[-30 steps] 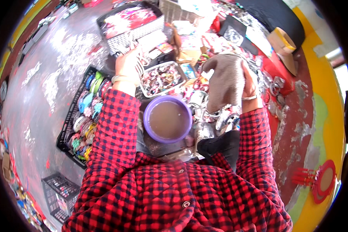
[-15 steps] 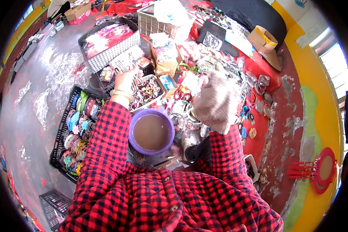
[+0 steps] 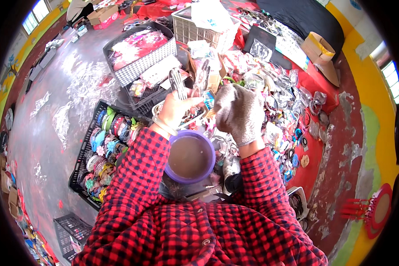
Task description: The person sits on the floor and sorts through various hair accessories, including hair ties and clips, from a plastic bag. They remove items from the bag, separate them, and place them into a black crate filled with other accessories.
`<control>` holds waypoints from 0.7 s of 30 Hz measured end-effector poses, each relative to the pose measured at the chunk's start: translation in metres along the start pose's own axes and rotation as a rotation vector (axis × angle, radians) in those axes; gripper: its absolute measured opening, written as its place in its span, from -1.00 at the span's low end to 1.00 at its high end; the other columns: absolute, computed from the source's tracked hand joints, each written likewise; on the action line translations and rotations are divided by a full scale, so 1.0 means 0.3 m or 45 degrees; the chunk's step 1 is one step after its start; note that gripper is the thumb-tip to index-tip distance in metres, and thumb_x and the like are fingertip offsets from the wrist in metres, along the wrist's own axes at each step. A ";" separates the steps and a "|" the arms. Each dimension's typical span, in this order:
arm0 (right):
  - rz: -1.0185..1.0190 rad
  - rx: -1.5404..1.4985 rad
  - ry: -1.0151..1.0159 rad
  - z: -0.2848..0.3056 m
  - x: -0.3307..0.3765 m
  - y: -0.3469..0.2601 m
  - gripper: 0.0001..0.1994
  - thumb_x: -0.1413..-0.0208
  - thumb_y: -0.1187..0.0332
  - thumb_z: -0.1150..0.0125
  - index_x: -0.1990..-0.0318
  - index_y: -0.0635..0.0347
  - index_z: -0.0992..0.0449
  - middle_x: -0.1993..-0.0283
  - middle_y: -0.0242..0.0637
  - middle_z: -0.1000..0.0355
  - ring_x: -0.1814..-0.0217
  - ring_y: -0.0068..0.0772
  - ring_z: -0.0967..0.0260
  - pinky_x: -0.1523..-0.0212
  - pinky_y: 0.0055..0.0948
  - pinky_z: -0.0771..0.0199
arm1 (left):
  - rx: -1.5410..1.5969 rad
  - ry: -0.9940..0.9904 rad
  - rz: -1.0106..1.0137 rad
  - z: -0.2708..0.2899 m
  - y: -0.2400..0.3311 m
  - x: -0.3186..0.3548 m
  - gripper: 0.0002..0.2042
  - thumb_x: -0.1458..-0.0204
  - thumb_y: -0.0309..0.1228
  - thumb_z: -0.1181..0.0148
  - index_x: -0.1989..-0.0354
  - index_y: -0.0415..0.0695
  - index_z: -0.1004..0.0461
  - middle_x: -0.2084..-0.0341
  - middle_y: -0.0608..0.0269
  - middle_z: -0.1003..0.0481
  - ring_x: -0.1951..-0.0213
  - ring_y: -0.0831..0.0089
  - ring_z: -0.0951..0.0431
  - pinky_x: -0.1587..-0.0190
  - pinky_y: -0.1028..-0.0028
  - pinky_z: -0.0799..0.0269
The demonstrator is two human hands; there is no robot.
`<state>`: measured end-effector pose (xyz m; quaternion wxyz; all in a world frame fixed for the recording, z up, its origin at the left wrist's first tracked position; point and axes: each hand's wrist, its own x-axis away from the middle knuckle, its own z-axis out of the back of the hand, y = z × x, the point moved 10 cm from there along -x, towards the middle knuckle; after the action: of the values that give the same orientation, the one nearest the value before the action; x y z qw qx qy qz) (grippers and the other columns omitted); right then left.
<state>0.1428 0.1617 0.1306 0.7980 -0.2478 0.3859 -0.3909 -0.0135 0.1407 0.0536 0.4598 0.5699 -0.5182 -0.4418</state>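
Observation:
My left hand (image 3: 178, 107) is bare, with a pale bangle at the wrist, and is raised in front of me, shut on a thin clear packet of hair accessories (image 3: 178, 83). My right hand (image 3: 238, 113) wears a grey knitted glove and is held up beside it, fingers curled toward a second clear packet (image 3: 202, 74); whether it grips that packet is hidden. Below both hands a purple round bowl (image 3: 190, 156) with a brownish inside sits in my lap. Both sleeves are red and black check.
A black crate (image 3: 85, 153) of coloured hair bands lies on the left floor. A grey basket (image 3: 139, 52) of pink packets, a white wire crate (image 3: 199, 26) and a heap of packed trinkets (image 3: 283, 106) on red cloth lie ahead. A cardboard box (image 3: 318, 46) stands far right.
Both hands have risen from the tray of trinkets toward my face. The left hand now holds a clear packet up, and the gloved right hand has closed in beside it.

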 end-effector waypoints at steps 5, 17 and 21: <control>-0.247 -0.146 -0.118 -0.166 0.047 0.164 -0.86 0.03 0.42 0.01 0.29 0.22 -0.35 0.30 -0.06 -0.36 0.39 -0.22 -0.37 0.39 -0.40 -0.34 | 0.040 -0.079 -0.033 -0.105 -0.016 0.040 -0.93 0.09 -0.58 -0.21 0.40 -0.25 -0.50 0.59 0.39 -0.46 0.56 0.71 -0.38 0.50 0.66 -0.28; -0.900 -2.061 0.283 -0.224 0.131 0.111 -0.77 -0.20 0.27 0.14 0.19 0.21 -0.39 0.31 -0.22 -0.41 0.32 -0.34 -0.38 0.34 -0.35 -0.44 | -0.523 -0.270 -0.037 -0.177 -0.062 0.053 -0.91 0.10 -0.55 -0.09 0.41 -0.25 -0.50 0.63 0.30 -0.46 0.55 0.62 -0.41 0.47 0.54 -0.33; -0.921 -2.154 0.232 -0.252 0.142 0.296 -0.69 -0.21 0.11 0.21 0.25 0.12 -0.39 0.30 -0.29 -0.38 0.22 -0.32 -0.32 0.17 -0.36 -0.35 | -0.566 -0.327 -0.095 -0.205 -0.075 0.085 -0.87 0.09 -0.47 -0.12 0.37 -0.22 -0.49 0.62 0.16 -0.47 0.54 0.43 -0.48 0.44 0.46 -0.35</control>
<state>0.1369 0.1706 0.0069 0.1472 -0.8219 0.5035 -0.2223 0.0529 0.1203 0.0424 0.4876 0.4129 -0.4410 -0.6303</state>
